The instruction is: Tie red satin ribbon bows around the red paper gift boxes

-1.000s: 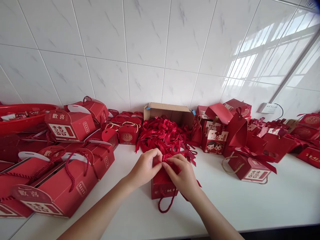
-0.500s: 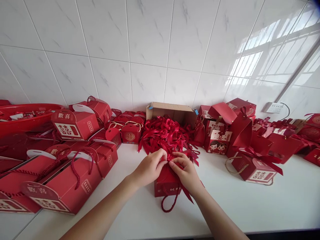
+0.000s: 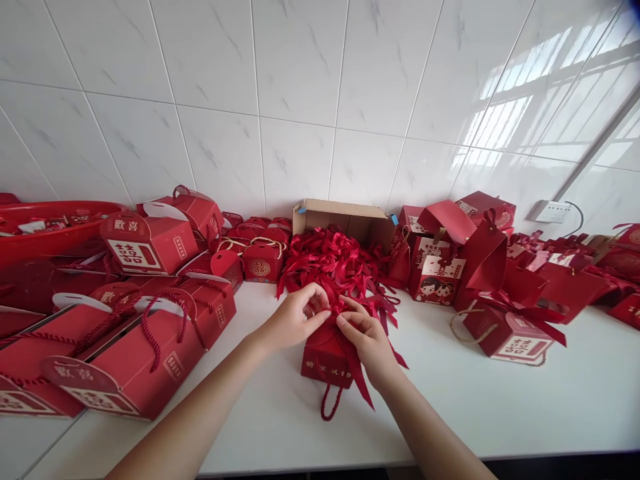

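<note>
A small red gift box [image 3: 325, 357] stands on the white table in front of me, its twisted red cord handle [image 3: 330, 404] hanging down the near side. Over its top lies a red ribbon [image 3: 358, 373], with tails trailing down to the right. My left hand [image 3: 296, 316] is at the top left of the box, thumb and fingertips pinched at the ribbon. From the right, my right hand [image 3: 364, 339] pinches the ribbon knot between thumb and forefinger. The fingers partly hide the knot. Behind the box spills a heap of loose red ribbons [image 3: 335, 257].
An open cardboard carton [image 3: 345, 217] lies behind the ribbon heap. Red gift boxes [image 3: 135, 360] are stacked at left, beside a red plastic basin [image 3: 55, 230]. More boxes stand at right, including one with a ribbon bow [image 3: 515, 333]. A power strip [image 3: 550, 211] is on the tiled wall.
The small gift box has turned slightly and shifted a little left, so its front lettering shows more. Both hands stay at the ribbon; the left fingers have moved slightly away from the right.
</note>
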Available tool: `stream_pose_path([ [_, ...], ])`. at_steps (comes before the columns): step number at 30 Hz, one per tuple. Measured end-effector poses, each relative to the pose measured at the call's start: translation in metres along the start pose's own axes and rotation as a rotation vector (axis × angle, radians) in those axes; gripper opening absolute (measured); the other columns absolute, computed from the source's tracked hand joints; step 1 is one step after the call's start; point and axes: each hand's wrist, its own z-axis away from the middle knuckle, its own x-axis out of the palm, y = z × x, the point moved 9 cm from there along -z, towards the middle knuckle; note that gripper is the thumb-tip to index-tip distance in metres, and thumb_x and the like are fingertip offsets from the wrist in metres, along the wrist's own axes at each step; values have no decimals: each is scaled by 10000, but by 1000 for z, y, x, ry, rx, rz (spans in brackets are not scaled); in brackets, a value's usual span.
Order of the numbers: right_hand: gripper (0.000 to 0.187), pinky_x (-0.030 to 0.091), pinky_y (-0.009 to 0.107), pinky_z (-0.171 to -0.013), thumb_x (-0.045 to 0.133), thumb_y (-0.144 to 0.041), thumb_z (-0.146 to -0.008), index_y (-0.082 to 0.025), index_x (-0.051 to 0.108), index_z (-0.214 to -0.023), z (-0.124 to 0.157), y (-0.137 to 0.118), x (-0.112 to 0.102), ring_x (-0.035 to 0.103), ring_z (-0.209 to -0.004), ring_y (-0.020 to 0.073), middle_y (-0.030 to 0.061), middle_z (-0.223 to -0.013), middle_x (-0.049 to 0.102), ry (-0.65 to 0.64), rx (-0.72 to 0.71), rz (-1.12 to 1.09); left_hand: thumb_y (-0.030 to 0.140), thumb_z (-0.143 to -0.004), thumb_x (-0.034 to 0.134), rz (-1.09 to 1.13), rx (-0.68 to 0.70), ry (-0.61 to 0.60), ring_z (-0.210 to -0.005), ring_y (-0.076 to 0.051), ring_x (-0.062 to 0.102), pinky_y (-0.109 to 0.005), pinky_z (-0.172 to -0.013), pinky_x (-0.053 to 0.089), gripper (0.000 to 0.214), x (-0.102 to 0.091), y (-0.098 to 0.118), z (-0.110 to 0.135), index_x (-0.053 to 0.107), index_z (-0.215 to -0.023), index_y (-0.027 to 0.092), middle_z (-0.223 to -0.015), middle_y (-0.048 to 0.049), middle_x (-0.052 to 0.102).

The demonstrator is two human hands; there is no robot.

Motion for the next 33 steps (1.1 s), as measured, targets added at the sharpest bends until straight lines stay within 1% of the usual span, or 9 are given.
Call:
stream_pose_path([
  [5, 276, 341, 430, -1056, 634, -465, -801, -207, 729, -785, 1, -5, 1, 433, -1286, 287, 103, -1353, 474, 30, -18, 82, 292, -785, 679, -35, -46, 17, -853, -168, 600, -297, -802, 473, 135, -4, 2, 7, 649, -882, 204, -915, -19, 674],
  [10, 270, 364, 412, -1033, 549, -441, -856, -211, 689, -867, 8, -12, -6, 465, -1255, 263, 95, -1237, 581, 10, -54, 232, 294, -796, 666, -14, -81, 53, -793, -163, 612, -294, -774, 490, 110, -3, -6, 4, 692, -833, 194, -855, -26, 686],
  [13, 182, 457, 375, -889, 528, -327, -858, -207, 637, -939, 15, -20, -14, 596, -1021, 227, 69, -1059, 657, 14, -146, 368, 274, -791, 663, 19, -76, 6, -785, -162, 622, -282, -758, 502, 94, -2, -7, 4, 701, -817, 192, -843, -24, 689],
  [16, 140, 484, 334, -758, 522, -222, -837, -203, 605, -947, 20, -28, -20, 620, -863, 203, 47, -933, 677, 41, -254, 531, 258, -787, 658, 42, -61, -50, -798, -161, 624, -275, -764, 506, 78, -2, -3, 6, 696, -804, 193, -852, -20, 687],
  [19, 126, 458, 364, -788, 505, -160, -850, -206, 590, -931, 28, -47, -18, 623, -864, 211, 43, -938, 693, 57, -433, 737, 261, -794, 649, 45, -52, -78, -818, -164, 619, -280, -783, 500, 80, -2, 1, 8, 689, -816, 196, -871, -18, 682],
  [22, 166, 434, 383, -796, 479, -130, -887, -217, 579, -987, 43, -65, -5, 621, -809, 204, 33, -917, 698, -38, -559, 925, 278, -808, 637, 39, -49, -105, -824, -167, 609, -284, -784, 495, 100, -2, 2, 9, 680, -829, 190, -880, -25, 676],
  [26, 220, 454, 295, -610, 563, -276, -897, -240, 549, -1114, 53, -68, 5, 604, -667, 177, 7, -771, 669, -275, -403, 946, 274, -814, 624, 32, -41, -135, -806, -162, 586, -285, -775, 488, 103, -1, 5, 9, 660, -831, 180, -881, -32, 665],
  [30, 285, 485, 288, -614, 573, -391, -887, -218, 556, -1113, 34, -73, -4, 608, -705, 165, 62, -960, 668, -182, -315, 787, 266, -832, 593, 24, -36, -167, -847, -174, 591, -301, -810, 481, 97, -1, 11, 9, 644, -850, 187, -898, -33, 658],
  [33, 295, 491, 278, -597, 573, -380, -880, -210, 562, -1122, 14, -63, -1, 594, -672, 143, 50, -967, 660, -227, -261, 629, 257, -837, 579, 16, -39, -182, -859, -176, 598, -301, -817, 484, 92, -1, 14, 10, 642, -853, 193, -914, -31, 652],
])
